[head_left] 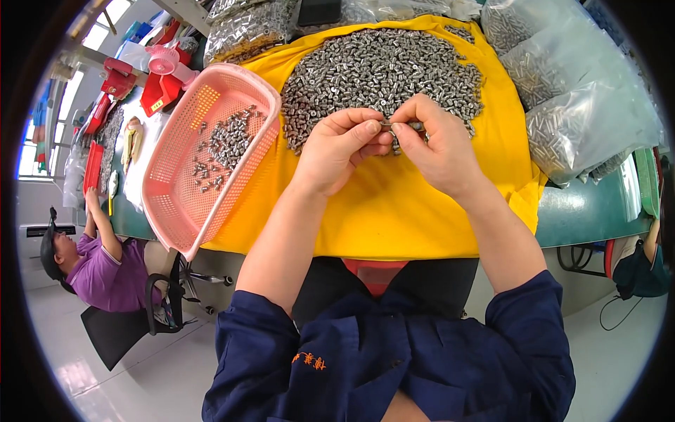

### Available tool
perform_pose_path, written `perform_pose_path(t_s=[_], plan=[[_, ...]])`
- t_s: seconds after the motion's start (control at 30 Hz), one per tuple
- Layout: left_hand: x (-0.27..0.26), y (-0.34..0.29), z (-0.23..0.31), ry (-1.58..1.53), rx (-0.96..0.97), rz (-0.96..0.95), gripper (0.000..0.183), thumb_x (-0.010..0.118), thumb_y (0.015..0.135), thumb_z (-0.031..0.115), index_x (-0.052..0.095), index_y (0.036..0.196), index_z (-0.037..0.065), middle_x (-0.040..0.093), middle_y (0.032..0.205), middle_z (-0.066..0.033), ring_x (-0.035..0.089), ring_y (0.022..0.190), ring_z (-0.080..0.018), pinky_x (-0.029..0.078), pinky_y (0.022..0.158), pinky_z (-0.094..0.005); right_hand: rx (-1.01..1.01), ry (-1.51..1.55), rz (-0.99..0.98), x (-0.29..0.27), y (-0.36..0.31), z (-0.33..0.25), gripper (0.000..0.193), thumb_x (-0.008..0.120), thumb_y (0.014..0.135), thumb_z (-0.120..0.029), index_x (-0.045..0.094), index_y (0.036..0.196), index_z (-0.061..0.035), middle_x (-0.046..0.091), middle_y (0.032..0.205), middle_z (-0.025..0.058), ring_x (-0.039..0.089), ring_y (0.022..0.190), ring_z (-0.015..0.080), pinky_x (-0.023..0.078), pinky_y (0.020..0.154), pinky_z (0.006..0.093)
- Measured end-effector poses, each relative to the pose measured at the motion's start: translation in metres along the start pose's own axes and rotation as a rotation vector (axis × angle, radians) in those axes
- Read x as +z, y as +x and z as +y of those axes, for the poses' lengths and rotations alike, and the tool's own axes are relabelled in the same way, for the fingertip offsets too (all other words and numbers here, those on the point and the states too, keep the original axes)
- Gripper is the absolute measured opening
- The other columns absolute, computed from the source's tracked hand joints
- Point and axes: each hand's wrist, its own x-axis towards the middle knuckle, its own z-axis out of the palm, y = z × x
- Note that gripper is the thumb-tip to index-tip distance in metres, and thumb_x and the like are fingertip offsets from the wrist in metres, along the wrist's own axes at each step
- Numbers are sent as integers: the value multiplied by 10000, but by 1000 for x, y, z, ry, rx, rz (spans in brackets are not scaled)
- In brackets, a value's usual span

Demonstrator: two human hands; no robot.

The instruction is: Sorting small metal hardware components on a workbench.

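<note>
Over the near edge of a heap of small silvery cylindrical metal parts (373, 70), my two hands meet. My left hand (344, 146) is closed in a pinch, thumb against forefinger, at one end of a small metal piece (386, 125). My right hand (441, 149) pinches the other side, with a shiny part (416, 126) showing beside its fingers. Fingertips hide most of what is held. Beneath the heap lies a yellow cloth (394, 211). To the left, a pink perforated plastic basket (165, 211) contains a smaller batch of similar metal parts (228, 144).
Clear bags of metal pieces (562, 130) stand at the right; more bagged parts (249, 32) and a dark phone (320, 11) lie at the back. A pink fan (163, 60) is beyond the basket. Someone in purple (109, 274) sits at left; another person (640, 271) is at far right.
</note>
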Motion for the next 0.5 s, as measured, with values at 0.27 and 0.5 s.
perform_pose_path(t_s=[0.27,0.5], plan=[[3,0,-5,150,101,60,118,555,818,20,587,928,-10,624,838,-81,614,754,-147,508,708,-258,-87,-159,51,9,-5,2,39,505,775,-53,481,789,-27,549,683,114,547,601,262,433,545,335],[17,-15,21,587,442,279,97,586,775,-25,606,870,-25,626,828,-64,593,747,-107,472,687,-203,8,196,183,5,0,3,76,517,824,-98,504,823,-23,491,619,-13,423,549,42,358,489,204]])
